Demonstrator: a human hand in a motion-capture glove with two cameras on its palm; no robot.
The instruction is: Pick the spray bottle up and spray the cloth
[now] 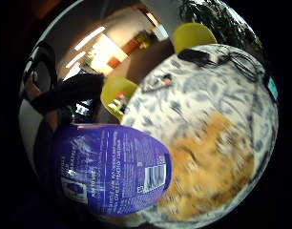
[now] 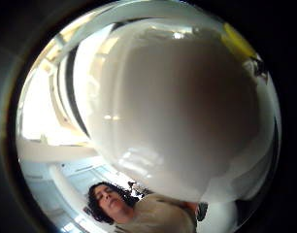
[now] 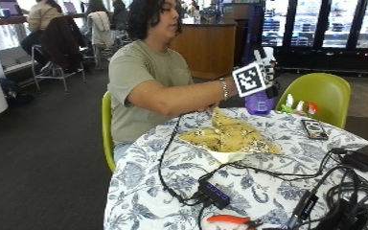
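right hand grips spray bottle upright | cloth lies below and beside it (nozzle direction unclear)

Open air over the cloth, clutter toward the table's near edge

The yellow cloth lies spread on the patterned table with nothing above it. A phone lies beside it, and cables, a small black box and red-handled pliers crowd the near side. Green chairs hem the far edge, apparently close.
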